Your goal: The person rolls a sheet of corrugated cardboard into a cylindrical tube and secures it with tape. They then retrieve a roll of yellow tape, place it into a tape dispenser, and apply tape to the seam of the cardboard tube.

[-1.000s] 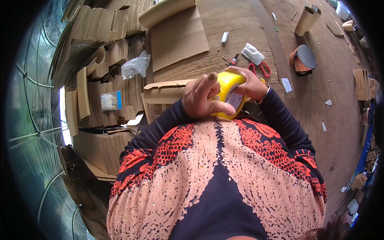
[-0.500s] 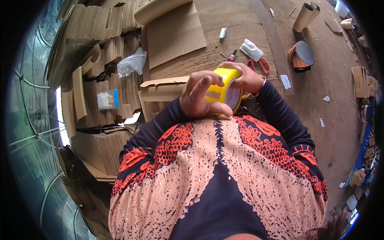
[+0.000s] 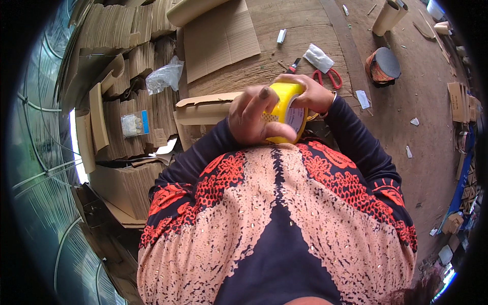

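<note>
Your right hand [image 3: 312, 94] has the yellow packing-tape roll [image 3: 283, 104] in a firm-looking grip: fingers curled over its far side, thumb at the pale core. Your left hand [image 3: 249, 117] is half-open against the roll's left side, index finger raised, thumb lying across the near part; can't tell how hard it presses.

Changes over the last second are small. The roll has turned a little, so you now show more of its outer face than in the oldest view, and your left fingers have spread a bit differently over it. Roll and both hands are still together just in front of your chest, held up near the wooden table's near edge. No loose strip of tape is visible, so I'd judge you're still handling the roll itself, right hand steadying, left fingers working over the surface.

On the wooden table [image 3: 274, 61], nothing looks to have shifted. Red-handled scissors [image 3: 335, 79] lie by the right edge, a white packet [image 3: 318, 57] just beside them. A red-and-black cutter [image 3: 294, 66] is just beyond your right hand, exact type unclear. Corrugated cardboard sheet [image 3: 223, 43] is at the far left corner; an opened carton [image 3: 203, 116] sits just left of your left hand, by the table's left edge.
</note>
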{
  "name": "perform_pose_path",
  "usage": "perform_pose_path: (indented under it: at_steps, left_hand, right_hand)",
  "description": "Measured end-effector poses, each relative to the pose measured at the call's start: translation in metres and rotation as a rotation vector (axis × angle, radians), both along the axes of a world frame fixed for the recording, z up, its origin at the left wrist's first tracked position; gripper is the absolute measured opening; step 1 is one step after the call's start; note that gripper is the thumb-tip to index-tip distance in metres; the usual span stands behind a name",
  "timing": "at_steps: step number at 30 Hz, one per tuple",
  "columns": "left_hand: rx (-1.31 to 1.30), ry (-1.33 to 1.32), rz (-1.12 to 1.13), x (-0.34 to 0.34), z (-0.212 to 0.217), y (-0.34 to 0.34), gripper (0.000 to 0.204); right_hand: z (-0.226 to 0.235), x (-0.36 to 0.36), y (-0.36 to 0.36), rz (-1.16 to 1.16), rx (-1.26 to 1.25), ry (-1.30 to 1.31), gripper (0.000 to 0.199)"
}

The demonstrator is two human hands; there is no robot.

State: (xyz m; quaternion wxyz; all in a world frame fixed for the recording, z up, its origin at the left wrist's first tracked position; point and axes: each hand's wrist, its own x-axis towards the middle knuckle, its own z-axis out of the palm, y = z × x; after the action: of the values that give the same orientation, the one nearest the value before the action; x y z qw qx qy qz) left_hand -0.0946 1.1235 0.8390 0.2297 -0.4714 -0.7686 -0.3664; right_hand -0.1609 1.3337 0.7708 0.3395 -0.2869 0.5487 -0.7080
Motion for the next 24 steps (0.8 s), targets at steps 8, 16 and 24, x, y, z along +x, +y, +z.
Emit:
perform_pose_path:
  at_steps: [8, 16, 24]
  left_hand:
    - [0.146, 0.0, 0.034, -0.004, -0.014, 0.003, 0.129]
    - [-0.059, -0.161, -0.016, -0.003, -0.012, -0.014, 0.128]
    - [0.078, -0.055, 0.003, 0.007, -0.006, -0.003, 0.125]
  right_hand:
    - [-0.007, -0.004, -0.001, 0.003, -0.017, -0.048, 0.061]
    - [-0.004, -0.003, -0.002, 0.026, -0.038, -0.082, 0.061]
    - [0.0, 0.001, -0.004, 0.046, -0.083, -0.119, 0.059]
